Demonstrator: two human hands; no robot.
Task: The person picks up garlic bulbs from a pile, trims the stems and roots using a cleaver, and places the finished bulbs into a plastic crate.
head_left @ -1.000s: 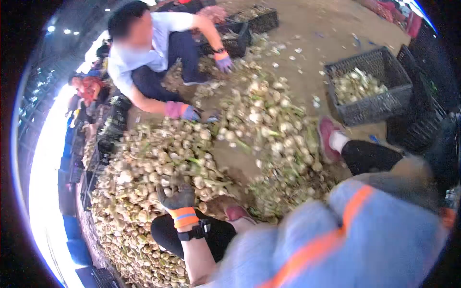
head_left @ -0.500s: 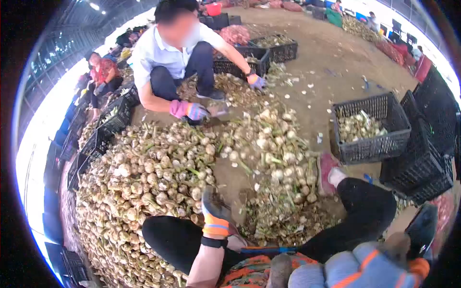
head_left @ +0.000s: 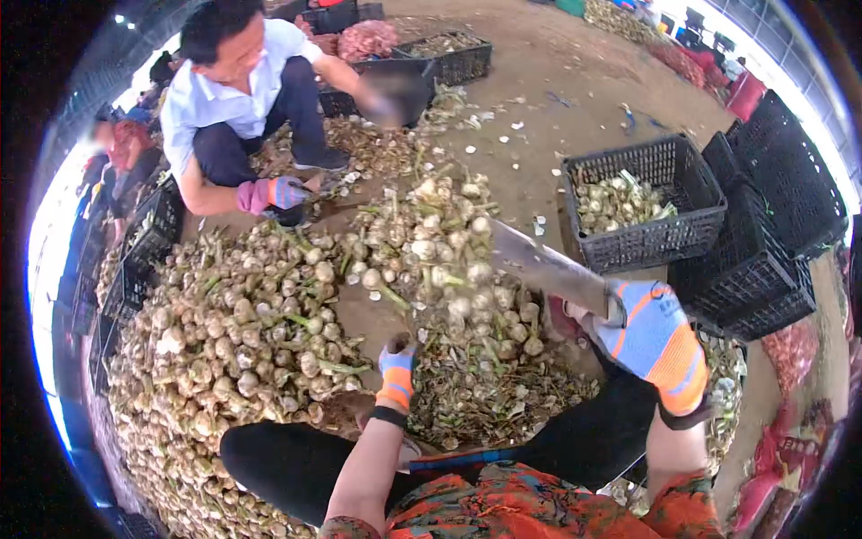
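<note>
My right hand [head_left: 654, 340], in a blue and orange glove, is closed around the handle end of a long flat-bladed knife [head_left: 549, 269]. Its wide grey blade points up and left, over the edge of the garlic. In a matching glove, my left hand [head_left: 396, 370] is low between my knees with its fingers drawn together. What they hold, if anything, I cannot make out. A large heap of garlic bulbs [head_left: 242, 332] lies to its left. More garlic bulbs [head_left: 440, 238] are ahead, and dry trimmings [head_left: 494, 404] cover the ground by my right leg.
Opposite me a person in a white shirt [head_left: 193, 103] squats by the heap, one gloved hand near the bulbs. A black crate [head_left: 646, 247] part-filled with garlic stands at the right, beside stacked crates [head_left: 750, 269]. Further crates [head_left: 462, 63] and pink net sacks [head_left: 368, 40] are behind.
My right hand has swung from close under the camera, at lower right, out ahead with the blade extended. My left hand stays low between my knees. The view has turned rightward.
</note>
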